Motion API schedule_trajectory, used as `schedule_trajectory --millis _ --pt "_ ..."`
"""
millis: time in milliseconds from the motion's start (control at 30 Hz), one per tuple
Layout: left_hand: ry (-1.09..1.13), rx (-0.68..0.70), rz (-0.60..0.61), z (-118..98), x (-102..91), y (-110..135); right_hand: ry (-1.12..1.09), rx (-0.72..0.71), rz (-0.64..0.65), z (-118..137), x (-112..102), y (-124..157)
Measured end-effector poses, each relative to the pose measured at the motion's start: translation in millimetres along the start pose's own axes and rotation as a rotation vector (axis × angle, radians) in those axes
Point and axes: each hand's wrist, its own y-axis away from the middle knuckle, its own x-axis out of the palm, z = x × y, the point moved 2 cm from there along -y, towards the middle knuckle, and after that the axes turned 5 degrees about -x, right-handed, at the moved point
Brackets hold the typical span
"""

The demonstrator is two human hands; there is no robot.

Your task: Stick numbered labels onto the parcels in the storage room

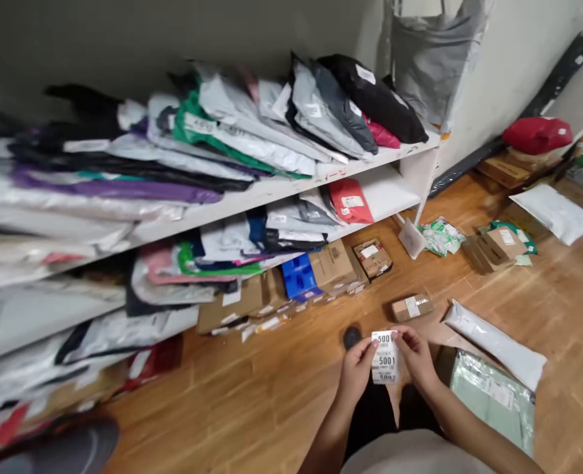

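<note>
Wood floor (pixel 272 395) below parcel shelves (pixel 272 191). Label strip (pixel 385 361), printed 5001, sits lower centre of frame, long axis up-down, between both hands. Left hand (pixel 356 368) pinches its left edge; right hand (pixel 418 359) pinches its upper right corner. Small cardboard box (pixel 412 307) lies just above, nearer the right hand.

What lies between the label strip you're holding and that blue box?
Head view: a dark round object on the floor, between label strip and blue box.

Wooden plank floor (pixel 272 395), white shelving (pixel 272 191) stacked with parcels, pale wall (pixel 499 85), dim grey upper wall.
</note>
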Motion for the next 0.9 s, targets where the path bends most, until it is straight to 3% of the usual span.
schedule_trajectory --millis 100,200,333,433,533,700,800,900 --pt "0.088 -0.022 -0.05 13 10.4 30 0.044 0.035 0.087 12 -13 17" --pt "0.152 -0.016 -0.093 18 5.0 58 0.086 0.003 0.152 22 -7 33" --pt "0.156 0.088 -0.159 14 -18.0 93 0.101 -0.095 0.239 29 19 60" --pt "0.132 0.194 -0.239 10 -47.8 121 0.093 -0.138 0.314 22 47 83" --pt "0.124 0.271 -0.355 11 -98.9 151 0.094 -0.161 0.415 -1 94 106" --pt "0.115 0.302 -0.518 30 -227.4 223 0.064 -0.105 0.61 -66 214 174" --pt "0.037 0.261 -0.625 49 -305.3 264 0.052 -0.055 0.64 -106 281 227" --pt "-0.095 0.175 -0.693 65 -364.5 284 0.037 -0.014 0.624 -136 325 266"
